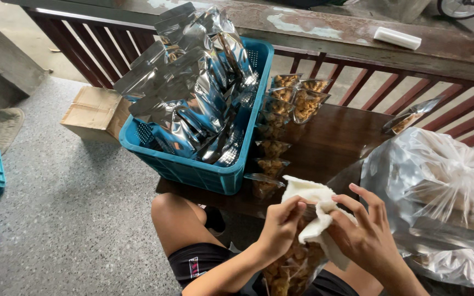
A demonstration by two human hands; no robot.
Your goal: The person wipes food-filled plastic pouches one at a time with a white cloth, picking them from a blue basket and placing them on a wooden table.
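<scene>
Item, as I see it: white cloth (pixel 314 211), pinched between my left hand (pixel 282 225) and right hand (pixel 364 233), both closed on it. Snack pouch (pixel 292 268) directly beneath. Blue basket (pixel 193 167) of silver bags beyond the left hand.

Bare arms and knee; black shorts (pixel 204 262) with a small light patch.

- Shiny silver pouches (pixel 193 82) stand packed in a blue basket (pixel 193 170) in the upper middle of the frame.
- Small clear snack bags (pixel 294 98) full of brown bits sit in a row just right of the basket.
- One clear snack bag (pixel 410 118) lies alone at the upper right.
- A big clear plastic sack (pixel 440 186), tied at the top, fills the right side.
- A clear snack pouch (pixel 292 268) is at the bottom middle, between the hands.
- A flat brown cardboard box (pixel 94 109) lies on the floor at the left.
</scene>
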